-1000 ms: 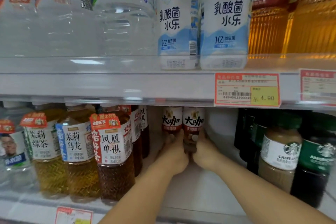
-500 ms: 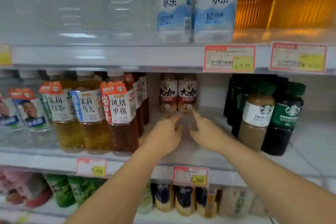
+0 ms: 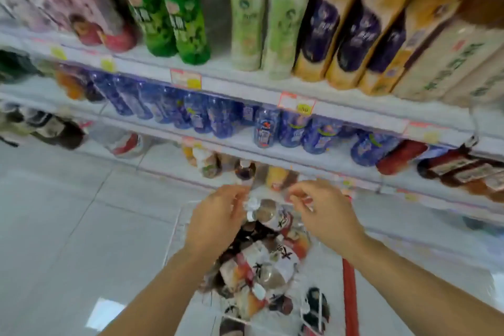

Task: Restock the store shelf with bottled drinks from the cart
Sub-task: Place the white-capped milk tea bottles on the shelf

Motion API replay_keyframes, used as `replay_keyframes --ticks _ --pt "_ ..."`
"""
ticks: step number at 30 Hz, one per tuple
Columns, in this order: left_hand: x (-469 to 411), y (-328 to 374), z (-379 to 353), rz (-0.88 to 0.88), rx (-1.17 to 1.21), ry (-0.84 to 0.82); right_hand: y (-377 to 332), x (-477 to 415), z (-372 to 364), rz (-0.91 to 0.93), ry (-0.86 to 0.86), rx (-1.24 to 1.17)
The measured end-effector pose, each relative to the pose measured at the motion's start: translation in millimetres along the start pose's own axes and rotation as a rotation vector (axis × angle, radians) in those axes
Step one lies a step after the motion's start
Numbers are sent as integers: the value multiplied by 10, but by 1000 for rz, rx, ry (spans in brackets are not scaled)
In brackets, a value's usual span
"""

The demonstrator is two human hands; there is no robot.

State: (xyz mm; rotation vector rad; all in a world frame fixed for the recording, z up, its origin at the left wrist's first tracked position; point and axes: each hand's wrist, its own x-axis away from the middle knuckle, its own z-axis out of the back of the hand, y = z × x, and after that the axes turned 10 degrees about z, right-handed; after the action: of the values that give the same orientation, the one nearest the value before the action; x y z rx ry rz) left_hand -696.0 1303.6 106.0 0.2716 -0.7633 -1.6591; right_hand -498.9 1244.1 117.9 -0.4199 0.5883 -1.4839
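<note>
The view is blurred and looks down into the cart (image 3: 176, 237), which holds a heap of several brown coffee bottles (image 3: 261, 267) with white and red labels. The topmost bottle (image 3: 270, 214) lies with its white cap toward the shelf. My left hand (image 3: 218, 215) hovers just left of that cap, fingers loosely curled and holding nothing. My right hand (image 3: 324, 210) hovers to the bottle's right, fingers also loosely curled and empty. Whether either hand touches the bottle I cannot tell.
The cart's red handle (image 3: 350, 297) runs down at the right. Behind the cart stand lower shelves with blue bottles (image 3: 212, 114), green bottles (image 3: 177, 16) and purple-and-orange bottles (image 3: 351, 35). Pale tiled floor (image 3: 54, 226) stretches to the left.
Both hands let go of the two coffee bottles on the shelf and drew back. The view swung down from that shelf to the cart, and the hands now hover over its bottles.
</note>
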Motion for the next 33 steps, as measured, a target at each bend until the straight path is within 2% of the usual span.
replay_keyframes --ticks 3,7,9,12,17,21,23,27,29,33 --pt "213 -607 -411 145 -92 -177 329 210 -626 -190 -217 -30" --pt "370 -1193 -870 216 -211 -242 596 404 -1193 -322 -458 12" --pt "385 -1394 -1023 188 -305 -211 691 422 -1347 -332 -441 28" --pt "349 -1609 -1179 221 -300 -211 812 343 -1507 -308 -334 63" --pt "370 -1776 -1339 266 -57 -158 1006 33 -1740 -310 -265 -3" --pt "336 -1884 -1382 378 195 -129 1067 -48 -1852 -309 -251 59" --pt "306 -1956 -1409 420 272 -128 1083 -19 -1846 -307 -219 12" --pt "288 -2069 -1400 555 279 -221 1099 14 -1801 -314 -169 -58" --pt "276 -2137 -1354 492 254 -309 1105 13 -1784 -300 -163 -63" --pt "204 -2234 -1287 393 24 -423 1108 -17 -1731 -275 -178 -79"
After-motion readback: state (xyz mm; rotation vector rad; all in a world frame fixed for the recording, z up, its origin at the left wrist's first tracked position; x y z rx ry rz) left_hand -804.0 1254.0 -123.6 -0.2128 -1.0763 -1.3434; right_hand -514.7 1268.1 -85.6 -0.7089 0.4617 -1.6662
